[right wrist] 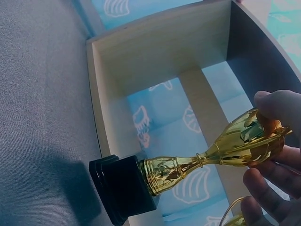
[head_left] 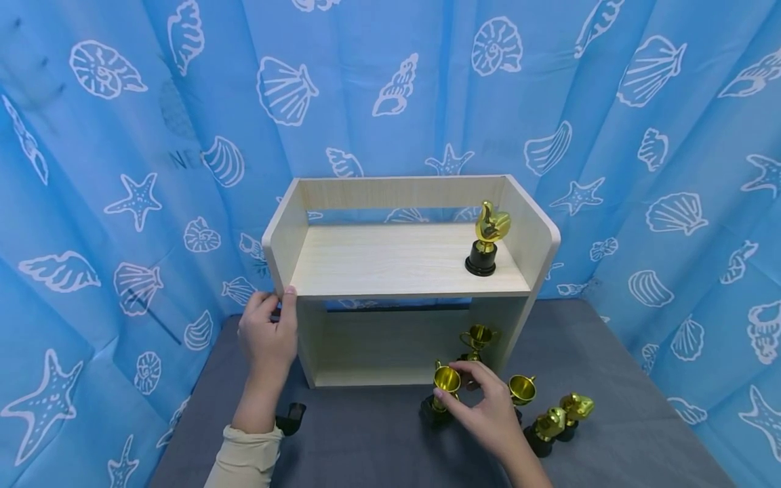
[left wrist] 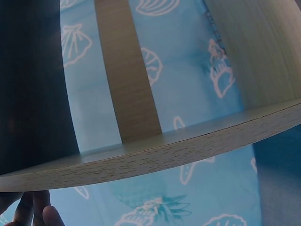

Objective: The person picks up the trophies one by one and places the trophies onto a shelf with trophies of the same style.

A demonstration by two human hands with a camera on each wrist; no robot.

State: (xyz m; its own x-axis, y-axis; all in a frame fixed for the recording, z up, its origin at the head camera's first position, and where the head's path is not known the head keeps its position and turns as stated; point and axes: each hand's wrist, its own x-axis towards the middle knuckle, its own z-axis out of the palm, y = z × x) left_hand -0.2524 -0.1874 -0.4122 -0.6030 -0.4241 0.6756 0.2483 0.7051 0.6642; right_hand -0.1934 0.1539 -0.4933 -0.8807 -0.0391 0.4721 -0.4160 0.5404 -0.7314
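Observation:
My right hand (head_left: 485,410) pinches a gold trophy cup (head_left: 447,381) by its bowl, in front of the lower compartment of a pale wooden shelf (head_left: 390,257). In the right wrist view the cup's black base (right wrist: 127,186) points away from the fingers, tilted. My left hand (head_left: 268,332) grips the shelf's left side panel, thumb at the front edge and fingers on the outer face. Another trophy cup (head_left: 478,337) stands at the right of the lower compartment, its base partly hidden. A gold thumbs-up trophy (head_left: 488,230) stands at the right on the upper board.
Right of my right hand, a trophy cup (head_left: 522,389) and two gold figure trophies (head_left: 549,423) stand on the grey table cloth (head_left: 366,440). A blue shell-patterned curtain (head_left: 390,88) hangs behind. A black object (head_left: 291,419) shows beside my left wrist.

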